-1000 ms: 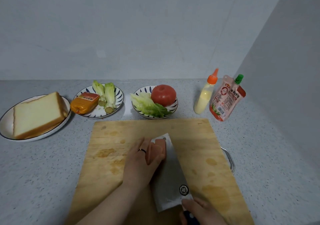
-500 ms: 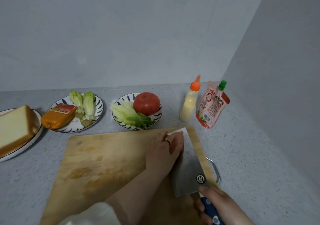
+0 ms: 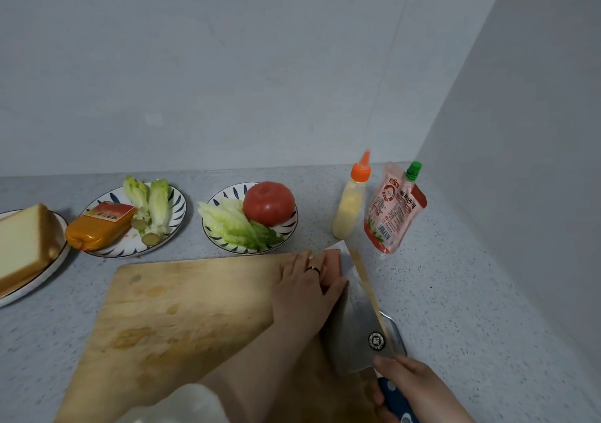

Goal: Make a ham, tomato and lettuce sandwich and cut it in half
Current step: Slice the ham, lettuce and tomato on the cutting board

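A pink piece of ham (image 3: 332, 261) lies at the far right corner of the wooden cutting board (image 3: 182, 318). My left hand (image 3: 304, 289) presses down on it, fingers curled over its top. My right hand (image 3: 419, 390) grips the blue handle of a cleaver (image 3: 357, 321), whose broad blade stands against the ham's right side. A red tomato (image 3: 268, 203) and lettuce leaves (image 3: 234, 224) share a patterned plate behind the board. Thick bread (image 3: 22, 247) lies on a white plate at the far left.
A second patterned plate (image 3: 177, 217) holds an orange wrapped ham pack (image 3: 100, 225) and lettuce stumps (image 3: 151, 206). A yellow squeeze bottle (image 3: 351, 199) and a red sauce pouch (image 3: 395, 211) stand at the back right near the wall corner.
The view has swung left, so the board, hands and plates sit further right in frame. My hands keep the same hold on ham and cleaver.
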